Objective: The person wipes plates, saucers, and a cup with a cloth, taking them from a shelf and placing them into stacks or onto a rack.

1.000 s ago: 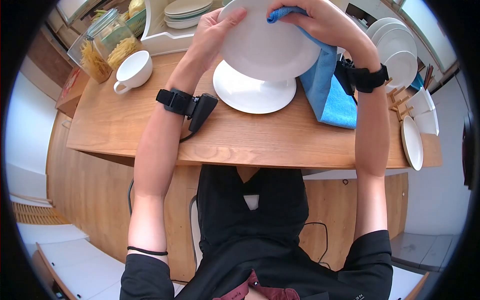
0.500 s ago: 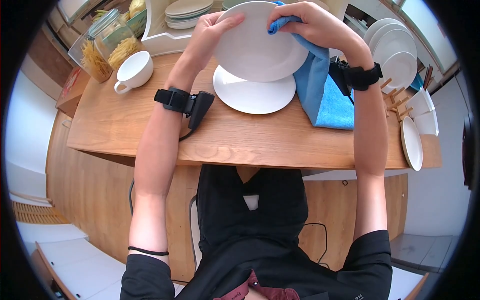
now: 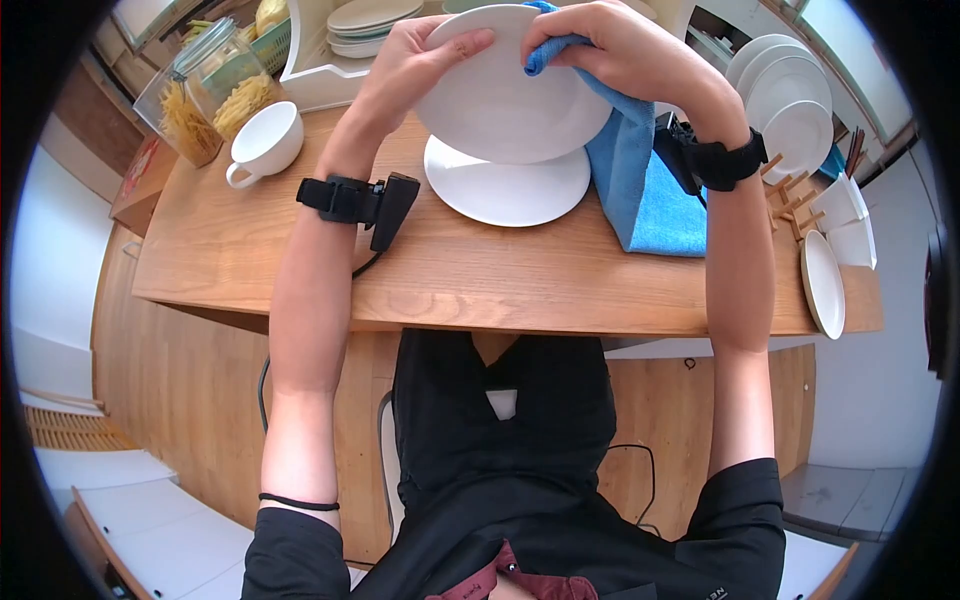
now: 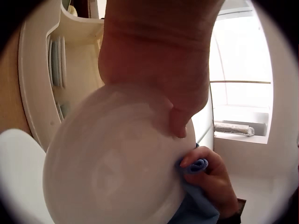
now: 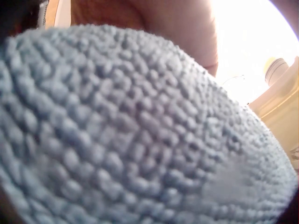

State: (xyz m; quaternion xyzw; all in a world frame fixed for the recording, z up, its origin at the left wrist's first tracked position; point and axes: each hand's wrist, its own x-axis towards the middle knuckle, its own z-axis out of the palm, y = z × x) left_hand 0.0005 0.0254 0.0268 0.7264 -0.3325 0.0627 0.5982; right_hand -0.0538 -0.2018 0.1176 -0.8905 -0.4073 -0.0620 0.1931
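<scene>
Two hands share one lifted plate [image 3: 512, 100], up at twelve o'clock in my head view; over the last second that plate has slid a little toward nine o'clock, and the left wrist has gone the same way. The left hand [image 3: 408, 72] grips its rim at the plate's eleven o'clock, thumb on the near face; the fingers behind are hidden from me. The right hand [image 3: 620, 52] is curled round a bunched end of the blue cloth [image 3: 640, 190] near the plate's one o'clock; my left wrist view puts that bunch at the rim, while my right wrist view is nearly all cloth weave, so I cannot tell how hard it presses.

The rest of the cloth drops past four o'clock onto the table [image 3: 480, 285]; the lower plate [image 3: 505, 195] lies there toward six, partly covered by the lifted one from my angle, and has not visibly shifted.

I read the small slide as part of a wipe in progress; both holds look kept, and the lifted plate is not set down, so I judge the work on it unfinished.
</scene>
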